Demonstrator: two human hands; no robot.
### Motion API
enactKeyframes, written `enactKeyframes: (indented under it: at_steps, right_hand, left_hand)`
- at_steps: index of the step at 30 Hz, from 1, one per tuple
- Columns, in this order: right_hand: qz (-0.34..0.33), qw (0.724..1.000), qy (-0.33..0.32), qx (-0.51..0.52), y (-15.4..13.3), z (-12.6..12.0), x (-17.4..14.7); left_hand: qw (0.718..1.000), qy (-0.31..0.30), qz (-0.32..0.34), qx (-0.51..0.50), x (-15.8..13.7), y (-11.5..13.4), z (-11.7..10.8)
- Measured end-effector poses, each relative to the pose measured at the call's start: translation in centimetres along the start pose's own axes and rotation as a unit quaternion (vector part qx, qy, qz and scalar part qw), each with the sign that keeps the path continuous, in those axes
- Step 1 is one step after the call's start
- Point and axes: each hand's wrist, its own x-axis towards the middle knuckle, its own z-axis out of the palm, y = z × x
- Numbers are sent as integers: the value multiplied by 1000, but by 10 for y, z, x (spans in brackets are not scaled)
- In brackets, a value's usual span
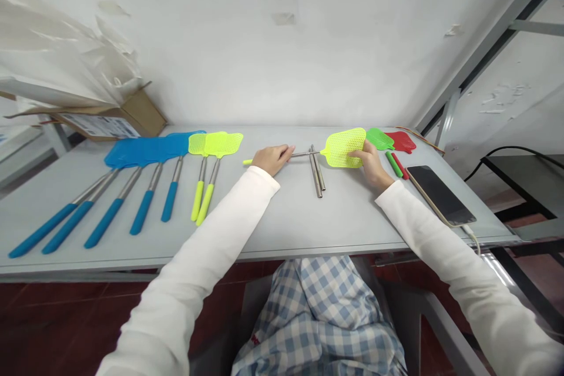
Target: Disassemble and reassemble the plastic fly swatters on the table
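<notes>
A yellow fly swatter (345, 147) lies sideways between my two hands, its metal rod partly showing. My left hand (272, 158) is closed round the rod near the yellow handle, whose end sticks out to the left. My right hand (371, 163) grips the right edge of the swatter's mesh head. Below the rod lie two loose metal tubes (316, 173). Left of my left hand rest two more yellow fly swatters (215, 144), heads overlapping. Just right of my right hand are a green mesh head (379, 138) and a red mesh head (402, 141).
Several blue fly swatters (141, 153) lie in a row on the left of the table (273, 229). A green grip (393, 164) and a red grip (400, 165) lie near a phone (440, 195) with a cable. An opened cardboard box (141, 113) stands at the back left.
</notes>
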Motion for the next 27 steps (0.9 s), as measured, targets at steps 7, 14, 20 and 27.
enactKeyframes:
  at_steps: [7,14,20,27]
  right_hand:
    - [-2,1000,-1,-14,-1,0,-1]
    - [2,1000,-3,-24,-3,1,-3]
    - [0,1000,-3,-18,-6,1,-3]
    - [-3,1000,-12,5,-6,2,-5]
  left_hand:
    - [1000,-8,15,18,-1,1,-1]
    - [999,5,24,22,0,0,-2]
    - [999,-1,30,27,-1,-1,-1]
    - [999,-2,26,19,0,-1,0]
